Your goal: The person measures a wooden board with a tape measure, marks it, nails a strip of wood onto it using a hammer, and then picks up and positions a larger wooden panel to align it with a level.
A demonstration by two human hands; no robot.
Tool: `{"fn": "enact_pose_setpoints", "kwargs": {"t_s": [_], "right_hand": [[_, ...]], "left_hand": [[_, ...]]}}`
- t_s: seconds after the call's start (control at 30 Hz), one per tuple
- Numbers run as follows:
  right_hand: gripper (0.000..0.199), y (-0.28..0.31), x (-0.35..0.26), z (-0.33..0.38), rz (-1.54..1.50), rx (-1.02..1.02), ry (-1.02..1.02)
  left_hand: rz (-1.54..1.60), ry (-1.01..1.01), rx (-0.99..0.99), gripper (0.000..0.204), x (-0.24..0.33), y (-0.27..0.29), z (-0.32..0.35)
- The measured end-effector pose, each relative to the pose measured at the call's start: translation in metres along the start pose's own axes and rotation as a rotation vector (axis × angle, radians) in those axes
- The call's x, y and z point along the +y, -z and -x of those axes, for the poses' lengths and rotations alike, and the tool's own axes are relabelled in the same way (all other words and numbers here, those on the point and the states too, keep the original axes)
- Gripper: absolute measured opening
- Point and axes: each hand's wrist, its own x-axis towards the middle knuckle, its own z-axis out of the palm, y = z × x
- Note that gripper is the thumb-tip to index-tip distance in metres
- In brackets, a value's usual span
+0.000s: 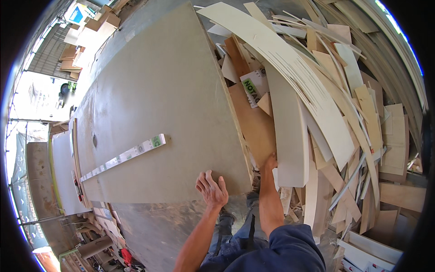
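A large grey-beige board (167,104) lies flat across the middle of the view, running away from me. My left hand (211,189) rests on top of its near corner, fingers spread and curled over the near edge. My right hand (269,162) reaches down beside the board's right edge; its fingers are hidden behind the edge, so its grip cannot be made out. A long metal straightedge (123,156) lies across the board to the left of my left hand.
A heap of plywood offcuts and pale curved strips (317,104) fills the right side, with a brown panel (253,122) against the board's edge. More boards (86,41) are stacked at far left. Floor clutter (104,245) lies at lower left.
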Motion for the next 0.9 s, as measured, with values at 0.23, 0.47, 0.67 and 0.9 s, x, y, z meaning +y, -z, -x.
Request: {"fn": "enact_pose_setpoints", "kwargs": {"t_s": [0.23, 0.47, 0.67, 0.9], "right_hand": [[0.018, 0.016, -0.175, 0.022, -0.693, -0.218, -0.472], [0.016, 0.028, -0.300, 0.067, -0.860, -0.556, -0.486], [0.013, 0.073, -0.342, 0.132, -0.871, -0.717, -0.566], [0.020, 0.172, -0.322, 0.177, -0.630, -0.873, -0.140]], "left_hand": [[0.033, -0.025, 0.020, 0.051, -0.003, 0.004, 0.001], [0.027, -0.044, 0.084, 0.051, -0.002, 0.001, 0.001], [0.042, -0.018, 0.078, 0.052, 0.003, 0.001, -0.001], [0.005, 0.072, -0.010, 0.055, -0.001, 0.002, 0.006]]}}
